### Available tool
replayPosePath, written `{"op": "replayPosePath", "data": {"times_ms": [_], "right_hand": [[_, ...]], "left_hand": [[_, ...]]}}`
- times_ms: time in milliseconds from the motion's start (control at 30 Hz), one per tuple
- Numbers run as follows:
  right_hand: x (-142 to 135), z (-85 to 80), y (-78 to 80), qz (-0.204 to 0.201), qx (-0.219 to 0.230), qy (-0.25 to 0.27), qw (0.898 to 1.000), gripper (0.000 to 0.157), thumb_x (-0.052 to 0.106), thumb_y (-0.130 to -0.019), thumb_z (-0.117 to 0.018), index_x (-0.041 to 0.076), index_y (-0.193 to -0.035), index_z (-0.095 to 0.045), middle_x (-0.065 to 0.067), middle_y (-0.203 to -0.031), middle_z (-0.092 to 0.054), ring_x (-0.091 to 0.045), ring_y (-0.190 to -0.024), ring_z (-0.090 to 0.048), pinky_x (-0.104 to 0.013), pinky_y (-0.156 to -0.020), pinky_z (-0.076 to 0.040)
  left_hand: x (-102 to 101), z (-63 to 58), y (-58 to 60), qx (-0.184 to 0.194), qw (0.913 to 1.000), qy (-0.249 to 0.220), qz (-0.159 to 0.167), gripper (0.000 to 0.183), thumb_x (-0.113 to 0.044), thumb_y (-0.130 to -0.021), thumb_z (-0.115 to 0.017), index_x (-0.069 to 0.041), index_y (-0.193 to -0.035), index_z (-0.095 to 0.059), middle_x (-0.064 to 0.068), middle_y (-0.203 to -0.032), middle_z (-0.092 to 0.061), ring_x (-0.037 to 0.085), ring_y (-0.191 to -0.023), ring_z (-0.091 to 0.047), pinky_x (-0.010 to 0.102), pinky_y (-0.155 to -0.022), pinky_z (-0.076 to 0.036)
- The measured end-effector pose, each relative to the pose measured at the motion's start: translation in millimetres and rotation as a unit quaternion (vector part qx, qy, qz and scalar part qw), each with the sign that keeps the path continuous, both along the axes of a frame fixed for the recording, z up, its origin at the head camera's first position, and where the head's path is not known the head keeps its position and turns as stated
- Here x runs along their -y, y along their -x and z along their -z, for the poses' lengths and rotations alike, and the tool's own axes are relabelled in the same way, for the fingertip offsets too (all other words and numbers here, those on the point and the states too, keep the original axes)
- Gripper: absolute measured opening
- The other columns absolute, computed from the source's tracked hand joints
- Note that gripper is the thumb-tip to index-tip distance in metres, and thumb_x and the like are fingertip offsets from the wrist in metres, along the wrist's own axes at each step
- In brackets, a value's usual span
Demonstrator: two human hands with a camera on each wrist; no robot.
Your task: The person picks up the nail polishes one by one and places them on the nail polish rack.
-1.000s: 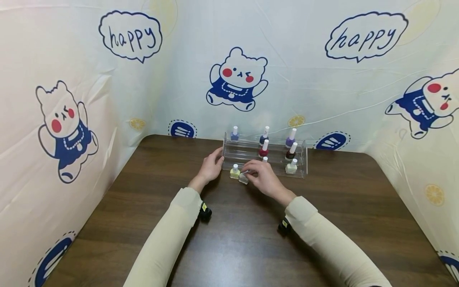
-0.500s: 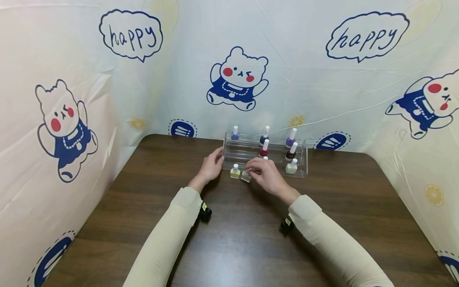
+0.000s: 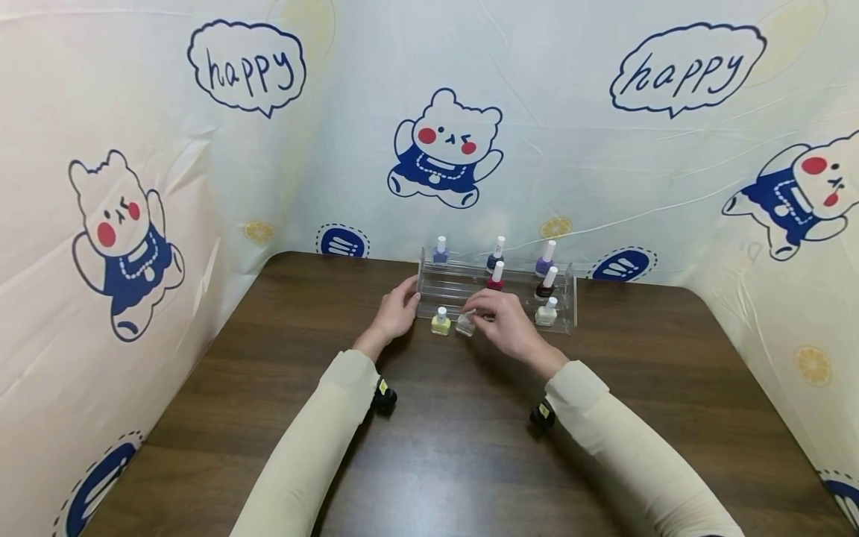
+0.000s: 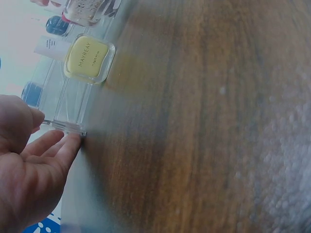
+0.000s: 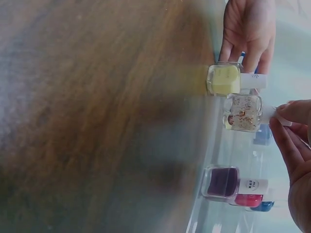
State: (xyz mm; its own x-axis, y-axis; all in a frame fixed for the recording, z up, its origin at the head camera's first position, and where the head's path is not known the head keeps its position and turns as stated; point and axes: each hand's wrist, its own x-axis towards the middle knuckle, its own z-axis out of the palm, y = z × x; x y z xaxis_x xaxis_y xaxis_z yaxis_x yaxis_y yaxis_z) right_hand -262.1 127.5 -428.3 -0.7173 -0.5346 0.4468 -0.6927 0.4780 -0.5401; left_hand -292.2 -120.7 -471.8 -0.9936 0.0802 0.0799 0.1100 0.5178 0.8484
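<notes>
My right hand [image 3: 506,322] pinches the white cap of a clear nail polish bottle [image 5: 244,112] with coppery glitter flecks, tilted at the front of the rack. Just left of it, a yellow nail polish [image 3: 440,324] stands upright at the rack's front left. My left hand [image 4: 34,170] holds the left end panel of the clear tiered rack [image 3: 446,289] between thumb and fingers. A dark purple polish [image 5: 223,182], which my right hand covers in the head view, sits in the front row. A pale green polish [image 3: 546,314] stands at that row's right end.
Higher on the rack are a red polish [image 3: 495,277], a near-black one [image 3: 546,286], a light blue one [image 3: 440,253], a dark blue one [image 3: 494,259] and a purple one [image 3: 544,261]. A printed curtain [image 3: 570,149] rises behind the brown table [image 3: 429,447].
My right hand has carried the glitter polish slightly right and toward the rack, widening the gap from the yellow bottle. My left hand keeps its place at the rack's end.
</notes>
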Motion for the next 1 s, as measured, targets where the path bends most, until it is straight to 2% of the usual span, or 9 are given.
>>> {"op": "replayPosePath", "data": {"times_ms": [500, 667, 1000], "right_hand": [[4.5, -22.3, 5.4, 0.008, -0.03, 0.02, 0.999, 0.015, -0.008, -0.088, -0.075, 0.0, -0.1, -0.078, -0.01, -0.107, -0.074, -0.025, -0.096, -0.071, -0.035, -0.081, -0.062], [6.8, -30.2, 10.7, 0.008, -0.05, 0.03, 0.998, 0.015, -0.009, -0.087, -0.075, -0.001, -0.099, -0.078, -0.011, -0.105, -0.074, -0.026, -0.096, -0.071, -0.037, -0.082, -0.061], [14.5, -37.9, 21.2, 0.028, -0.052, 0.011, 0.998, 0.015, -0.003, -0.089, -0.075, 0.005, -0.102, -0.079, -0.009, -0.107, -0.075, -0.021, -0.09, -0.07, -0.033, -0.075, -0.06]], "left_hand": [[0.2, -3.3, -3.0, 0.004, 1.0, 0.001, 0.001, 0.049, -0.013, -0.109, -0.047, -0.013, -0.158, -0.04, 0.015, -0.148, -0.056, 0.033, -0.134, -0.054, 0.046, -0.116, -0.04], [0.0, -2.7, -3.2, 0.007, 1.0, 0.001, 0.001, 0.049, -0.014, -0.11, -0.046, -0.014, -0.158, -0.04, 0.015, -0.148, -0.056, 0.032, -0.135, -0.054, 0.045, -0.115, -0.04], [0.2, -1.2, -2.3, 0.01, 1.0, 0.001, -0.001, 0.049, -0.015, -0.11, -0.046, -0.014, -0.158, -0.039, 0.014, -0.149, -0.055, 0.03, -0.135, -0.054, 0.043, -0.115, -0.041]]}}
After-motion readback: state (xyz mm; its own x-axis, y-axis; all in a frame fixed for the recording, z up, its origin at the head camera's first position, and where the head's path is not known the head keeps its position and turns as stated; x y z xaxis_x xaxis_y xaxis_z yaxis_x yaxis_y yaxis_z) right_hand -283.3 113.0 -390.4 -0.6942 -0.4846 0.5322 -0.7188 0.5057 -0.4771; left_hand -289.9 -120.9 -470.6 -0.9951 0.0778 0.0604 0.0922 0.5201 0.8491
